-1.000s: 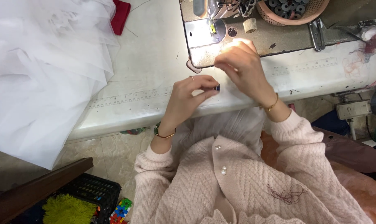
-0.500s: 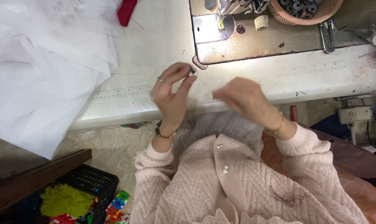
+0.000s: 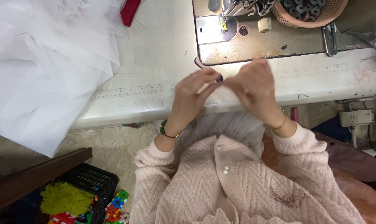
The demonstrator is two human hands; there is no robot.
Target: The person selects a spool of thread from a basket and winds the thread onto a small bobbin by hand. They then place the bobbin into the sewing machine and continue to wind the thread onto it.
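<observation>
- Nearest, bottom of my view: pink knitted cardigan (image 3: pixel 237 186) with pearl buttons; a tangle of dark red thread (image 3: pixel 289 197) lies on its right side.
- Lower left, on the floor: black crate (image 3: pixel 90 182) with a yellow-green tuft (image 3: pixel 63 198) and bright plastic bricks (image 3: pixel 115 203) beside it.
- Left hand (image 3: pixel 192 97): raised at the table edge, ring on one finger, green bead bracelet (image 3: pixel 165 130) at the wrist. Thumb and forefinger are pinched narrow on a small pale piece (image 3: pixel 205 87); I cannot tell what it is. Half a second ago this hand stood further left, apart from the other.
- Right hand (image 3: pixel 254 89): blurred, gold bangle (image 3: pixel 279 124) at the wrist, fingertips meeting the left hand's fingertips. I cannot tell how tightly they close. It has come up from lower right to join the left.
- Pale fabric (image 3: pixel 233 126): hangs from under both hands, over the table edge, into the lap.
- White work table (image 3: pixel 154 62) with a printed ruler strip along its front.
- White tulle heap (image 3: pixel 43 66): on the table's left, spilling over the edge.
- Farthest: sewing machine bed (image 3: pixel 270 41), worn metal, just beyond the hands; pink basket of bobbins (image 3: pixel 310 10) at its back; red cloth scrap (image 3: pixel 130 10) at upper left.
</observation>
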